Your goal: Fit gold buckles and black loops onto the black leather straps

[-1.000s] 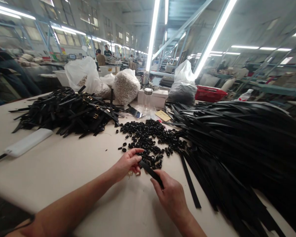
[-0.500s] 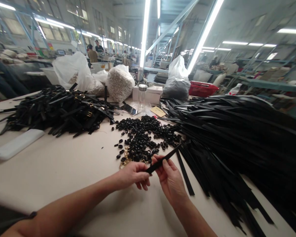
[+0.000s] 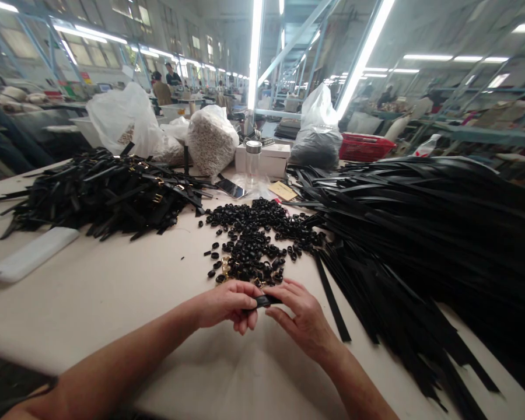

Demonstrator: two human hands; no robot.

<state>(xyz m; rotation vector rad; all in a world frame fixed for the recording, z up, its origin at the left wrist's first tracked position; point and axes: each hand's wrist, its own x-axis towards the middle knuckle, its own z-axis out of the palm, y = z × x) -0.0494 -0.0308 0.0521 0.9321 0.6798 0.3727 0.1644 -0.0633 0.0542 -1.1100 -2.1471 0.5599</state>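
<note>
My left hand point(image 3: 230, 306) is closed, pinching a black strap point(image 3: 266, 301) between thumb and fingers just above the table. My right hand point(image 3: 304, 318) curls around the strap's other end, its fingers over the strap and its thumb a little apart below. Most of the strap on that side is hidden behind the fingers. Just beyond both hands lies a heap of small black loops point(image 3: 254, 239). Several gold buckles point(image 3: 224, 269) sit at the heap's near left edge, partly covered by loops.
Long black straps point(image 3: 411, 233) are piled on the right, one loose strap point(image 3: 332, 297) beside them. A heap of buckled straps point(image 3: 100, 195) lies on the left, near a white power bank point(image 3: 32, 254). Behind stand a glass jar point(image 3: 253, 163), a phone point(image 3: 231, 186) and plastic bags point(image 3: 213, 140).
The strap's free end, which pointed up and right past my right hand, no longer shows. My right hand has turned over, back upward, with its thumb lifted off the strap.
</note>
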